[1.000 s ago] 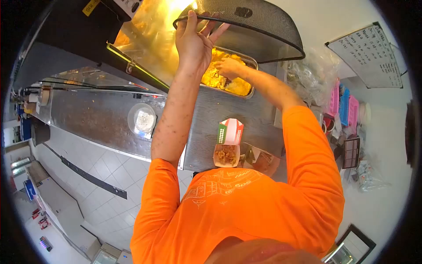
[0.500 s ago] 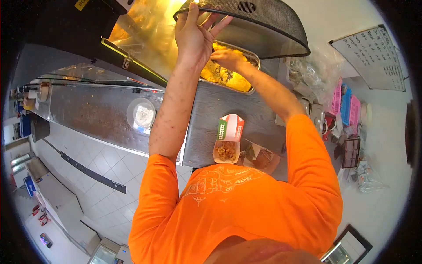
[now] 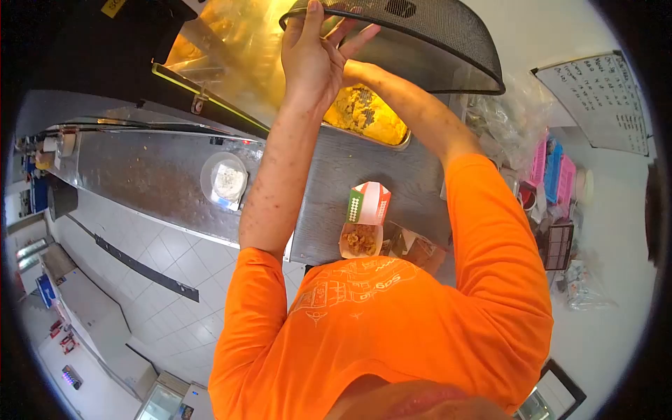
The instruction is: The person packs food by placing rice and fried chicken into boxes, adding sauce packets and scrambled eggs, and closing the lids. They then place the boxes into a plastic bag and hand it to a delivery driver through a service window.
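Note:
My left hand (image 3: 311, 63) grips the rim of a dark mesh food cover (image 3: 427, 31) and holds it tilted up, thumb on the edge and some fingers spread behind it. Below the raised cover is a metal tray (image 3: 400, 147) of lumpy yellow food (image 3: 378, 115), lit by a warm lamp. My right hand (image 3: 360, 72) reaches over the far part of the tray; its fingers are hidden behind my left hand and wrist. Nearer my body stands an open red, white and green paper box (image 3: 369, 203) with brown fried pieces (image 3: 362, 240) in it.
A glass-sided cabinet (image 3: 231, 63) glows at the upper left. A clear bowl of white powder (image 3: 227, 180) sits on the metal counter (image 3: 154, 171). A clear-lidded container (image 3: 413, 246) lies beside the box. Plastic bags (image 3: 504, 112) and pink and blue baskets (image 3: 553, 168) line the right wall.
My right hand has moved farther away and left, passing behind my left wrist and uncovering more of the yellow food. The left hand still holds the cover up.

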